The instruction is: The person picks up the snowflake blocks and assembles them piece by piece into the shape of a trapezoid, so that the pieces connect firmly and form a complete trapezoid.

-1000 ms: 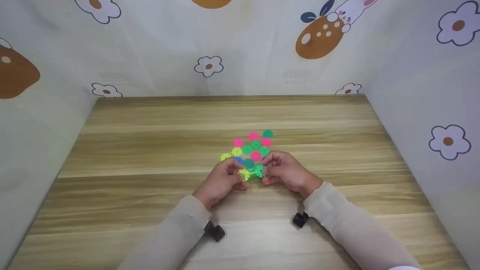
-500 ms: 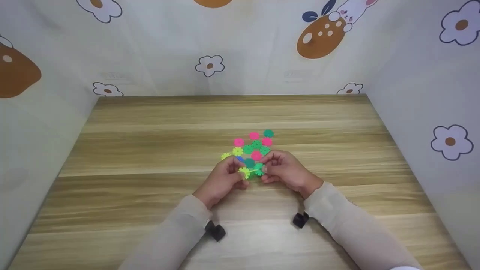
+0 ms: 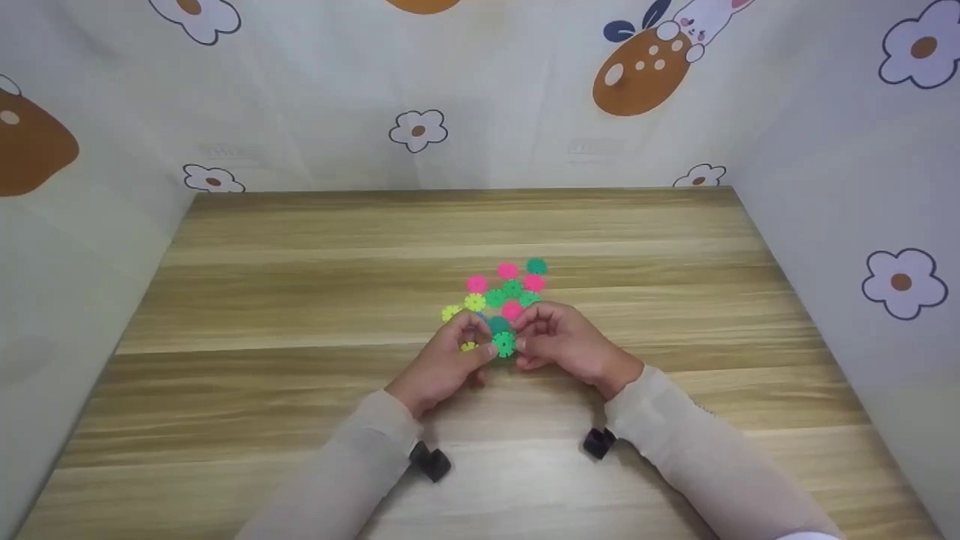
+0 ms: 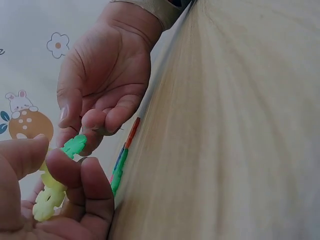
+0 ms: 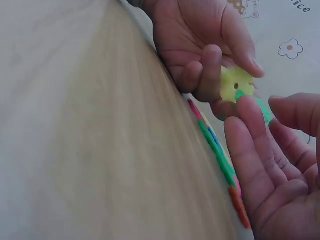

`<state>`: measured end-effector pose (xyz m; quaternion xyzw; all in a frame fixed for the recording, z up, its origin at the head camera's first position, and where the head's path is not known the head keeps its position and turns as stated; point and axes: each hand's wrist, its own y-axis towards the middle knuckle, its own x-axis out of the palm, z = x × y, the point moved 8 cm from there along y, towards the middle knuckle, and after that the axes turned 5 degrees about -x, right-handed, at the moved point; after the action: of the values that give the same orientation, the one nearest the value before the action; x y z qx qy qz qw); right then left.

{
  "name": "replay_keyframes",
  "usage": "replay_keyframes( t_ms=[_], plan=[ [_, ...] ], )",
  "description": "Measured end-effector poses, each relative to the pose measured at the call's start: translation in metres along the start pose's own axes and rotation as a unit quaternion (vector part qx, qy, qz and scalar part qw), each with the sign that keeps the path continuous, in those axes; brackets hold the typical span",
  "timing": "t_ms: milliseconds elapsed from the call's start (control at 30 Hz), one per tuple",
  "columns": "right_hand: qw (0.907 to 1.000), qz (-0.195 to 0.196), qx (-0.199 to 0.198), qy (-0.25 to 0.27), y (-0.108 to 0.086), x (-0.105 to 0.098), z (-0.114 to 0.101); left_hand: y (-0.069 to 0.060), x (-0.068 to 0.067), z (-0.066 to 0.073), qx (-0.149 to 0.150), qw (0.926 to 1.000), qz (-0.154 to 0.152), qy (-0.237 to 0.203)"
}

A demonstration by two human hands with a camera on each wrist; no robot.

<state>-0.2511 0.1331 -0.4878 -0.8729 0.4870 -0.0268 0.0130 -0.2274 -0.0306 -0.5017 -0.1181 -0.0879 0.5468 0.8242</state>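
Note:
In the head view, my left hand [image 3: 448, 356] pinches a small joined piece of notched plastic snowflake discs between thumb and fingers. Its green disc [image 3: 504, 344] faces up between the hands, and a bit of a yellow disc [image 3: 469, 347] shows behind the left thumb. More yellow discs [image 4: 49, 202] of the piece appear in the left wrist view. My right hand [image 3: 574, 345] is close at the green disc's right edge, fingers loosely bent and thumb apart from the disc. Whether a right fingertip touches it is hard to tell.
Several loose snowflake discs lie flat just beyond the hands, among them a pink disc [image 3: 508, 271], a dark green disc [image 3: 536, 266] and a yellow disc [image 3: 475, 302]. They rest on a wood-grain table [image 3: 300, 277]. A patterned cloth wall [image 3: 495, 90] stands behind and at both sides.
The joined piece has turned and shifted, so the green disc now faces up nearer the left thumb and the yellow one is mostly covered. The right fingers have come off the green disc.

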Motion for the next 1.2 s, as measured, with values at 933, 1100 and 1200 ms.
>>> replay_keyframes(
  t_ms=[933,1100,1200],
  plan=[
    [0.9321,-0.06,0.025,-0.356,-0.005,-0.027,-0.009,-0.001,-0.001,-0.002,-0.001,0.9974,-0.03,-0.065],
    [0.9294,-0.08,0.026,-0.359,-0.006,-0.024,-0.01,-0.001,-0.001,-0.002,-0.001,0.9978,-0.032,-0.059],
    [0.9252,-0.087,0.025,-0.369,-0.006,-0.023,-0.01,-0.001,-0.001,-0.001,0.001,0.9983,-0.034,-0.048]
  ],
)
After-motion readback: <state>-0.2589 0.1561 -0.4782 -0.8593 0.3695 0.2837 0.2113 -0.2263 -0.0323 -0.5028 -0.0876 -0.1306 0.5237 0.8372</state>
